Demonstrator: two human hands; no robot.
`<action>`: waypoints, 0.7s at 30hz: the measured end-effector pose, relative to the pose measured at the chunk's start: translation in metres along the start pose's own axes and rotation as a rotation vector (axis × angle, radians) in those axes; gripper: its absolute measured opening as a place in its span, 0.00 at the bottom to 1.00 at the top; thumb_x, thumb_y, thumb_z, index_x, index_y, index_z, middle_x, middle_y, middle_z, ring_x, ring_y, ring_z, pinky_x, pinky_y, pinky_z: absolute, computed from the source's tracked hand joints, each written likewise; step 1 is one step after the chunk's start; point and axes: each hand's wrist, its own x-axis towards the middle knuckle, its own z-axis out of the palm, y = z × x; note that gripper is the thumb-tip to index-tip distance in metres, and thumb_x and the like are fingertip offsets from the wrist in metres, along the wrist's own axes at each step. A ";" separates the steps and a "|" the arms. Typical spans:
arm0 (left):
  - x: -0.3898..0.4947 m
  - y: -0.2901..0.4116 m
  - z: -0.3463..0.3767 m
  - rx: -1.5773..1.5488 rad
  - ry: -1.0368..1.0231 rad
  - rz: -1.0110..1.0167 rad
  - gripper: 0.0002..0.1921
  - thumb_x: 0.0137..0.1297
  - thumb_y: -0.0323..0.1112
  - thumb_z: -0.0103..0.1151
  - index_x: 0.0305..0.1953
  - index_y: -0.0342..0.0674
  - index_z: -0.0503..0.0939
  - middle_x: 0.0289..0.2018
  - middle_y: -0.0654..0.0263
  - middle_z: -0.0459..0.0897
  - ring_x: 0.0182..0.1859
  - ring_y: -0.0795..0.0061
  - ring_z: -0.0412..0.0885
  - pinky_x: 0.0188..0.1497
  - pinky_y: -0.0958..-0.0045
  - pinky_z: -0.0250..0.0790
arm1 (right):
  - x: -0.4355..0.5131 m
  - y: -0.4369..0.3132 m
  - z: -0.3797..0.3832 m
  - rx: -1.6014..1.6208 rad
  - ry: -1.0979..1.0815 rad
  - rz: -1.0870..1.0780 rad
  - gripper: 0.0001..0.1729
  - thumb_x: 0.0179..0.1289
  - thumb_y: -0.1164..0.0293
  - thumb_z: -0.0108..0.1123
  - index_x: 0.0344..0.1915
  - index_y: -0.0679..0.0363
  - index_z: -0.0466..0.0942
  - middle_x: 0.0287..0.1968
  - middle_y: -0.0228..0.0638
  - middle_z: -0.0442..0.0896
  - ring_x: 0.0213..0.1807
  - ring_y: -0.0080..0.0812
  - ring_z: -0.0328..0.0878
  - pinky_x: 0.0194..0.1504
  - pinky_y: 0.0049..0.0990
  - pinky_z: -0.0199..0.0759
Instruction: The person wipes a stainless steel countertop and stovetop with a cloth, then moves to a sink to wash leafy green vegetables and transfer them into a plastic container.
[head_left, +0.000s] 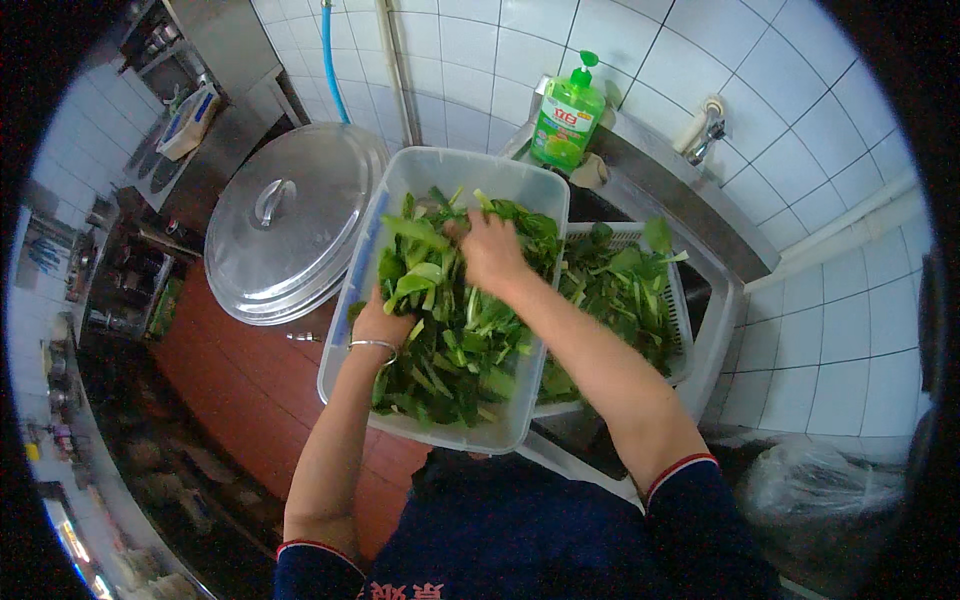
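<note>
Cut leafy greens (450, 360) lie in a translucent plastic tub (352, 375) in front of me. My left hand (382, 322), with a bracelet at its wrist, is among the greens at the tub's left side; leaves hide its fingertips. Near the upper middle of the tub, my right hand (491, 251) reaches into the leaves with bent fingers, partly hidden and slightly blurred. Whether either hand grips any leaves cannot be told. To the right, partly under the tub's edge, a white slotted plastic basket (681, 330) holds more cut greens (622, 292).
A large pot with a metal lid (292, 217) stands left of the tub. Behind the basket are a green pump bottle (568, 120) on the metal sink's rim (652, 165) and a wall tap (707, 135). A clear plastic bag (817, 480) lies at lower right.
</note>
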 end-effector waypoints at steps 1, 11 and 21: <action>0.000 -0.004 0.000 0.013 0.031 0.079 0.40 0.48 0.43 0.63 0.61 0.37 0.56 0.43 0.45 0.78 0.46 0.46 0.77 0.48 0.58 0.70 | 0.008 0.011 -0.005 0.078 0.059 0.017 0.33 0.45 0.73 0.63 0.56 0.52 0.69 0.58 0.51 0.64 0.58 0.51 0.62 0.54 0.51 0.59; 0.015 -0.015 0.023 -0.110 0.126 -0.055 0.44 0.50 0.41 0.62 0.64 0.32 0.50 0.47 0.42 0.76 0.50 0.46 0.74 0.51 0.58 0.68 | -0.034 -0.012 -0.001 0.031 -0.265 -0.020 0.39 0.42 0.58 0.69 0.58 0.49 0.68 0.61 0.49 0.59 0.61 0.59 0.58 0.58 0.60 0.54; 0.020 0.000 0.017 -0.039 0.193 0.034 0.48 0.48 0.45 0.66 0.65 0.34 0.48 0.57 0.40 0.64 0.57 0.44 0.67 0.57 0.57 0.63 | -0.118 -0.031 -0.030 0.116 -0.422 -0.208 0.34 0.49 0.66 0.62 0.60 0.44 0.67 0.57 0.46 0.65 0.53 0.52 0.69 0.52 0.47 0.62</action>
